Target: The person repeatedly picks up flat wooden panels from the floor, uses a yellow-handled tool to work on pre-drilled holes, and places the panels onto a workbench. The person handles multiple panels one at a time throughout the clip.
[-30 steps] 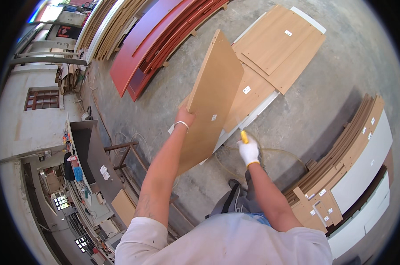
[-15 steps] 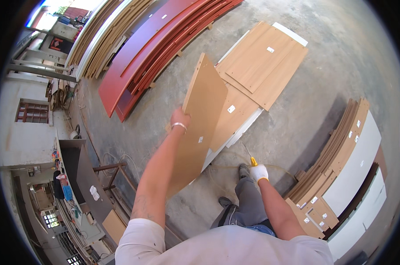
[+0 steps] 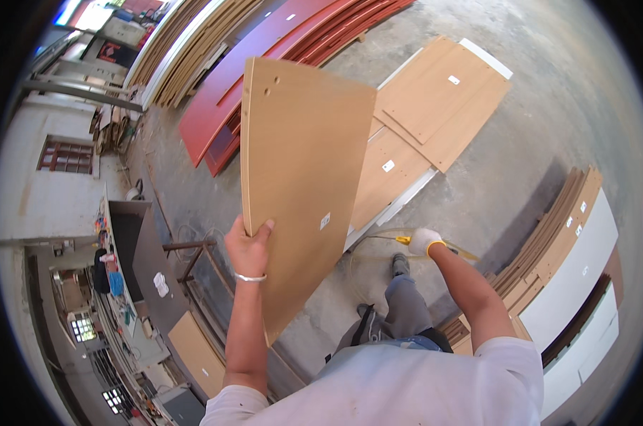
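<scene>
My left hand (image 3: 249, 250), bare with a bangle at the wrist, is closed round the left edge of a large wood-coloured panel (image 3: 304, 156), thumb on its face. The panel stands tilted up in front of me; two holes show near its top corner and a white label lies on its face. Off to the right, my right hand (image 3: 424, 241) in a white glove with a yellow cuff grips a yellow air blow gun (image 3: 404, 240), its thin nozzle pointing toward the panel. A pale yellow hose (image 3: 463, 253) runs near that hand.
Beyond the panel, more labelled wood-coloured panels (image 3: 453, 106) lie stacked on the concrete floor. Red boards (image 3: 215, 121) are piled at the far left. A stack of brown and white boards (image 3: 570, 248) stands at right, and a dark workbench (image 3: 147, 263) at left.
The panel has come nearer and turned its broad face toward me, its top swinging left. My left hand is lower and further left. The right hand has risen, and the blow gun now points left.
</scene>
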{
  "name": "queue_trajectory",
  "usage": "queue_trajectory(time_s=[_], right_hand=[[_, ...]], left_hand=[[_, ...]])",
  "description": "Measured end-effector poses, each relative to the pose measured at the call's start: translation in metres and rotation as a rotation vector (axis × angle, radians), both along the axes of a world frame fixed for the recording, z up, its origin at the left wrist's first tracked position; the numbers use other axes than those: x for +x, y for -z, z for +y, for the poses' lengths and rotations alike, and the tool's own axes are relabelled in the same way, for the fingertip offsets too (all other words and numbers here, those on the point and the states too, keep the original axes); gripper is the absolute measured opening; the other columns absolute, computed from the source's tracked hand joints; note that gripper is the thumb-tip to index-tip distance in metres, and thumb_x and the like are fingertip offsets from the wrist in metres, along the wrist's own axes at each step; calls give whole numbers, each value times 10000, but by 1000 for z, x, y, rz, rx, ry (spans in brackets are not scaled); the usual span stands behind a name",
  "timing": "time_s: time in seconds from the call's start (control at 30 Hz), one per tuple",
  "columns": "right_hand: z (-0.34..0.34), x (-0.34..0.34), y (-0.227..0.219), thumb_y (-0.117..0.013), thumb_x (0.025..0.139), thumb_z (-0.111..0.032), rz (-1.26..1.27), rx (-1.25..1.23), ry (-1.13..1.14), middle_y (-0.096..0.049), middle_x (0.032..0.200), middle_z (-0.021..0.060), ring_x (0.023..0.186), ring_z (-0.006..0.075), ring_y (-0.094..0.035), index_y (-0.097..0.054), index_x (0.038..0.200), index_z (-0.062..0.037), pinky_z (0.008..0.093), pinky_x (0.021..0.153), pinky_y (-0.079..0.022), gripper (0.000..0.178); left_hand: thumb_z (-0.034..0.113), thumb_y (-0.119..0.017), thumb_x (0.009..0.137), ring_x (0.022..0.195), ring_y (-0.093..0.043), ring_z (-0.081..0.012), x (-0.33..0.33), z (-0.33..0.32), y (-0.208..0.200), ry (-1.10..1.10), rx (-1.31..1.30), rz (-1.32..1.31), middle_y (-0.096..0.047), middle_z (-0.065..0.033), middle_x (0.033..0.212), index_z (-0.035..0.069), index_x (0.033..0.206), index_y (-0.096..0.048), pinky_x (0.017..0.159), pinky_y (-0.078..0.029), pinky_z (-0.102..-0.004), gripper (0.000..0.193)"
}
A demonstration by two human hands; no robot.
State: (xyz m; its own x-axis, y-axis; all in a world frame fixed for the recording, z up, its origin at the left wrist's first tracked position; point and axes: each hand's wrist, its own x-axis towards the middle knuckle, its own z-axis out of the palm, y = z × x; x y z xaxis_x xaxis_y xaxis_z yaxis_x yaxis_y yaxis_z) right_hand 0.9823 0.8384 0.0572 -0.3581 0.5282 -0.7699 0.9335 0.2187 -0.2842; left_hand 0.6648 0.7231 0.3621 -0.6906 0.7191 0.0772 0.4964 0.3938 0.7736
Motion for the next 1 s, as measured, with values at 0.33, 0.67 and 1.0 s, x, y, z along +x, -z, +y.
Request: queue_trajectory(time_s=[0.33, 0.67, 1.0], right_hand=[[8, -23, -2, -546, 851, -279, -63, 83, 213, -687, 1058, 216, 1012, 344, -670, -722, 1061, -54, 429, 849, -530, 354], [-43, 22, 26, -557, 842, -231, -100, -76, 315, -703, 952, 242, 926, 357, -695, -714, 991, 0, 432, 770, -546, 317], [-40, -7, 37, -649, 812, -264, -40, -34, -100, -683, 735, 181, 588, 276, -674, -680, 863, 30, 388, 573, -541, 300]], left_hand=[[66, -783, 775, 601, -500, -78, 13, -10, 35, -87, 273, 101, -602, -40, 662, 6, 868, -638, 558, -441, -268, 182], [62, -775, 794, 691, -565, -74, -11, -38, 140, -140, 192, -187, -668, -29, 762, 3, 947, -637, 640, -479, -264, 215], [11, -766, 777, 832, -660, -116, -15, -101, 161, -70, 160, -226, -721, -82, 927, 17, 1042, -672, 765, -532, -281, 281]])
